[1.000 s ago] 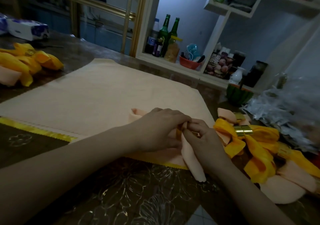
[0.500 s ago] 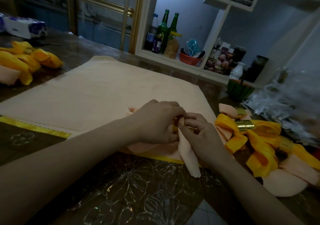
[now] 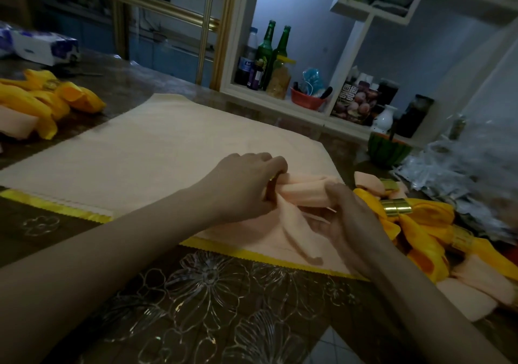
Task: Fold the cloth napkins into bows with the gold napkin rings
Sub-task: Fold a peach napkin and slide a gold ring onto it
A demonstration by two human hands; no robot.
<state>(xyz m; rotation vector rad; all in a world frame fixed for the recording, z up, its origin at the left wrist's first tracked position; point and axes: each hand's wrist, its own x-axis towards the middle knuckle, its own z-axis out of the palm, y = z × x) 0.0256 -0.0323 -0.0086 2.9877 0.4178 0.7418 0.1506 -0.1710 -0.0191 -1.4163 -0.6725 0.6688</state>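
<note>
A peach cloth napkin (image 3: pixel 304 195) lies gathered into a roll on a large peach cloth (image 3: pixel 145 150). My left hand (image 3: pixel 246 187) grips the roll's left end, where a glint of a gold ring (image 3: pixel 271 179) shows under the fingers. My right hand (image 3: pixel 344 218) holds the roll's right end, its fingers curled round the fabric. A loose tail of the napkin (image 3: pixel 297 240) trails toward me. To the right lies a pile of yellow and peach bows (image 3: pixel 426 240) with a gold napkin ring (image 3: pixel 396 207) on top.
More yellow and peach bows (image 3: pixel 39 100) lie at the far left, with a tissue pack (image 3: pixel 42 45) behind. A green bowl (image 3: pixel 388 150) and crumpled clear plastic (image 3: pixel 459 173) sit at the right. A shelf with green bottles (image 3: pixel 269 52) stands beyond the table's far edge.
My hands have drawn apart, stretching the napkin into a horizontal roll. The right hand slid right along it, and the hanging tail now lies flatter on the cloth.
</note>
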